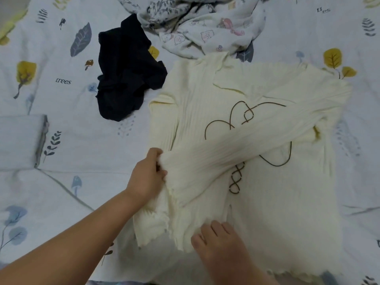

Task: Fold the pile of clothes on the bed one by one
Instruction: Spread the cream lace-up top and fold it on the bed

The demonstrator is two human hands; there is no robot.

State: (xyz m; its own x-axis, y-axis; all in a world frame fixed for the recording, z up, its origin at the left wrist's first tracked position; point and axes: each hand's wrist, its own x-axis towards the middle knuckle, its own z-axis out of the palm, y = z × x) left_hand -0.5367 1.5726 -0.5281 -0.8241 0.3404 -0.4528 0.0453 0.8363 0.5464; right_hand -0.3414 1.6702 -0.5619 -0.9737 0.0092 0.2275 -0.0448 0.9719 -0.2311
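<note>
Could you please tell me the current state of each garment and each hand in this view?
cream ribbed top: spread flat, one sleeve drawn across its front
left hand: grips the sleeve's cuff
right hand: fingers rest on the hem
black garment: crumpled, unfolded
printed clothes pile: heaped, unfolded
grey folded item: already folded

The bedsheet (61, 112) carried the printed word "trees" (63, 81) at the left, beside a yellow tree drawing. Near the top right corner, another small print (323, 10) was only partly legible.
</note>
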